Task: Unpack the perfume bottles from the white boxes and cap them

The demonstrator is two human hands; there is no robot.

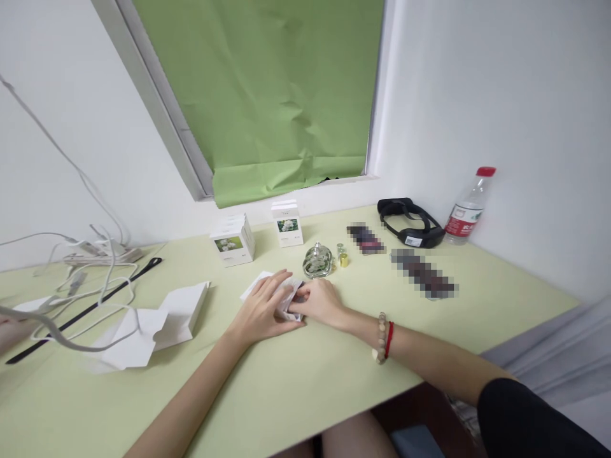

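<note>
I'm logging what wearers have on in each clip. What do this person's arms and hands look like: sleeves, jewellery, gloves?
Both hands are bare, no gloves or rings visible. The left hand and its forearm carry nothing. The right hand has two bracelets at the wrist: a beaded bracelet of pale round beads and, beside it, a thin red string bracelet. A black sleeve covers the right upper arm.
</note>
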